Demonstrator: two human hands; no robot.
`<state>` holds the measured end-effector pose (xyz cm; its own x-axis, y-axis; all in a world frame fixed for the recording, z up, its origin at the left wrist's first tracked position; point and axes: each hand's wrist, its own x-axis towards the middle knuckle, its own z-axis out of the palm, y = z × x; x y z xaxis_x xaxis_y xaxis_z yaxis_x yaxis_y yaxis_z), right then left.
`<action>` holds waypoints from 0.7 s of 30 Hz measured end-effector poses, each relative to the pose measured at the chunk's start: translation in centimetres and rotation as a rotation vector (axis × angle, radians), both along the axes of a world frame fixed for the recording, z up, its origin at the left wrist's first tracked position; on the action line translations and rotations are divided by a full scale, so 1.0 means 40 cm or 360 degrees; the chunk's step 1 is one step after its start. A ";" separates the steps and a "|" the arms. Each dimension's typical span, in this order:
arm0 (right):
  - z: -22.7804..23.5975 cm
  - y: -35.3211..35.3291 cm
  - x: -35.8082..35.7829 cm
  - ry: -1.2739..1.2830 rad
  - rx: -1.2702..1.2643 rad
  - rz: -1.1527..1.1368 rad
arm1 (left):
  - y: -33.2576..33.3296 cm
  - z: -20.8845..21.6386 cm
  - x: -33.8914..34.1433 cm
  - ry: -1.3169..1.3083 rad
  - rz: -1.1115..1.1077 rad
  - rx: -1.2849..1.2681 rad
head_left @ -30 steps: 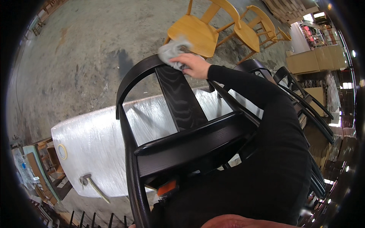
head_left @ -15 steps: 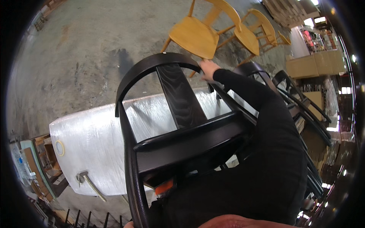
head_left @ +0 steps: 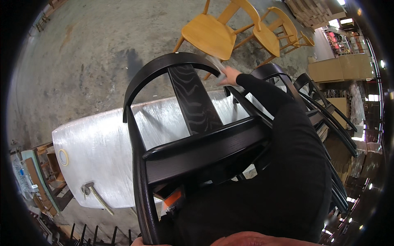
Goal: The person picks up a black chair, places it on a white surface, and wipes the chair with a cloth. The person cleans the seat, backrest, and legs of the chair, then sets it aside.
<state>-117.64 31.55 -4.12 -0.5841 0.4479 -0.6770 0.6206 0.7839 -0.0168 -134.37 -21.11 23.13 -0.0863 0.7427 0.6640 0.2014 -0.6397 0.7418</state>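
A black wooden chair (head_left: 197,145) is tilted close in front of me, its curved top rail pointing away and a grained slat running down the middle of its back. At the right end of that rail my right hand (head_left: 231,76) has its fingers closed on a pale, thin, flat piece (head_left: 217,67). Motion smears this piece, so its kind is unclear. Only a little of my left hand (head_left: 139,242) shows at the lower edge, against the chair's left leg. Its fingers seem bent round the leg but are mostly cut off.
Beneath the chair lies a film-wrapped surface (head_left: 92,164) bearing a tape roll (head_left: 63,157) and a hammer-like tool (head_left: 97,197). Several yellow wooden chairs (head_left: 209,37) stand beyond. More black chairs (head_left: 308,92) are at the right, with cardboard (head_left: 340,69) behind.
My right hand has shifted slightly right, and the pale piece now shows in it. The chair sits a little higher and further left in the picture. More of my left hand shows.
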 end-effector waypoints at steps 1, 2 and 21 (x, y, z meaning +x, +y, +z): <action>-0.007 0.010 0.017 -0.0008 -0.0346 -0.0297 | 0.000 -0.001 -0.002 0.0022 -0.0032 0.0019; -0.006 0.015 0.027 -0.0014 -0.0299 -0.0119 | -0.001 -0.002 -0.004 0.0045 -0.0055 0.0039; -0.018 0.021 0.032 0.0195 -0.0029 0.0233 | 0.035 -0.030 0.017 -0.0070 0.0193 0.0410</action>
<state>-116.35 32.41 -4.82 -0.7207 0.3404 -0.6039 0.4924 0.8645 -0.1003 -133.67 -19.70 21.94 -0.1972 0.5325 0.8232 0.2593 -0.7814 0.5676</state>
